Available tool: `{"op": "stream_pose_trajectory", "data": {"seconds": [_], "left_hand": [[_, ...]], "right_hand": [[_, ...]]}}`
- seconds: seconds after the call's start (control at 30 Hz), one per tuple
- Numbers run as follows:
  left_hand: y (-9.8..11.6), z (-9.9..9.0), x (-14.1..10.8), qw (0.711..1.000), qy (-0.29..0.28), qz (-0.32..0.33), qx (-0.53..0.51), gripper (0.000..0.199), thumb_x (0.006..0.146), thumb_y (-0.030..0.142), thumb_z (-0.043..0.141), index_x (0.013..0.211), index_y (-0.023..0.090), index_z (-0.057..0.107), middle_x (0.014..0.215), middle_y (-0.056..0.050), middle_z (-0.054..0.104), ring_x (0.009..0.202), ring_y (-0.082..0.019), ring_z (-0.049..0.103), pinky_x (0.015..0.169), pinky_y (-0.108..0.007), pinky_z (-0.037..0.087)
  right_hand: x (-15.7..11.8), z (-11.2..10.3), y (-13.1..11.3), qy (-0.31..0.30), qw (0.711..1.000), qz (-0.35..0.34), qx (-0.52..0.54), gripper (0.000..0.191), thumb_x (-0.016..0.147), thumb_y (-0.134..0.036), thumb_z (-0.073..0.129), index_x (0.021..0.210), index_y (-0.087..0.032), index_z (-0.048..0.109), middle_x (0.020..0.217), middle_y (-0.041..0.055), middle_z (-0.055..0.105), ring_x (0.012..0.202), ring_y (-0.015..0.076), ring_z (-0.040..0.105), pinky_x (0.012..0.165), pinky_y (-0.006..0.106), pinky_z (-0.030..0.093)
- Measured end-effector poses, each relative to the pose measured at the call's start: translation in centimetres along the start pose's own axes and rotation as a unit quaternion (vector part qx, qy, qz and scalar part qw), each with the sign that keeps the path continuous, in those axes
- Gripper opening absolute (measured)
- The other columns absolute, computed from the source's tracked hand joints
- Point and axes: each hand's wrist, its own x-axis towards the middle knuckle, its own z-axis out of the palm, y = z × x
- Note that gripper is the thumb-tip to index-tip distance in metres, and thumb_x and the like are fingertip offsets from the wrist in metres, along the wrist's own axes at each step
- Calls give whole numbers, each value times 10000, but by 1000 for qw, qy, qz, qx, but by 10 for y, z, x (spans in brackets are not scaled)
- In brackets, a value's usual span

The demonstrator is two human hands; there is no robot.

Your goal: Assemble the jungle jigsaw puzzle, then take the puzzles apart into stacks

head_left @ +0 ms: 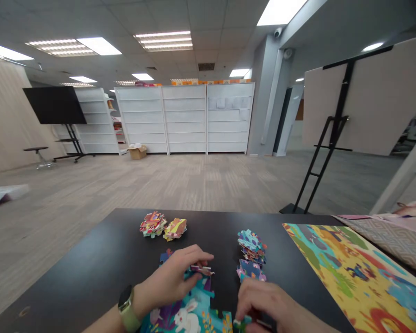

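My left hand (182, 273), with a watch (127, 305) on its wrist, is closed on a couple of puzzle pieces (203, 269) between thumb and fingers. It is over a partly joined jigsaw puzzle (203, 305) in teal and purple, which shows a white rabbit. Beside the puzzle's lower right edge, my right hand (260, 300) pinches a green and teal puzzle piece (241, 322) near the table surface. Just beyond that hand lie a stack of blue and purple pieces (250, 270) and a stack of teal-topped pieces (251, 243). My left hand hides part of the puzzle.
Red-topped pieces (153, 224) and yellow-topped pieces (175, 229) are piled at the far left of the black table (90, 263). A colourful picture sheet (364, 273) lies on the right, next to a patterned fabric item (391, 236). An easel stand (324, 162) rises behind the table.
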Motion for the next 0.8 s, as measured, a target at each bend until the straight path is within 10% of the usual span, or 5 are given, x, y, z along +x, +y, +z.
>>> {"op": "stream_pose_trajectory", "data": {"seconds": [0.13,0.3,0.57,0.8], "left_hand": [[-3,0,-2,997,-14,-54,61,544,835,138,666,1349,285,564,1140,-28,686,1033,-220,639,952,-347,478],[-1,-3,-2,994,-12,-38,104,470,844,102,589,1281,275,582,1168,-28,677,1062,-229,619,949,-352,468],[14,20,-8,999,28,-16,16,475,893,165,645,1339,287,536,1012,-1,694,910,-171,637,873,-269,479],[18,28,-5,998,-47,-11,41,780,803,230,803,1476,320,420,1225,-50,641,1122,-260,575,1023,-384,450]], "right_hand": [[8,-4,35,163,984,73,9,123,960,-253,539,890,-216,633,893,23,651,799,166,634,727,274,508],[10,-2,65,213,965,87,-126,122,944,-197,524,889,-208,631,950,61,638,893,223,627,805,368,522],[8,13,19,81,970,-128,-191,356,896,-62,516,1145,-268,664,1330,93,611,1170,222,595,1009,343,493],[16,45,39,100,967,-167,-168,328,1003,-97,375,961,-196,684,799,49,700,776,172,617,719,261,510]]}}
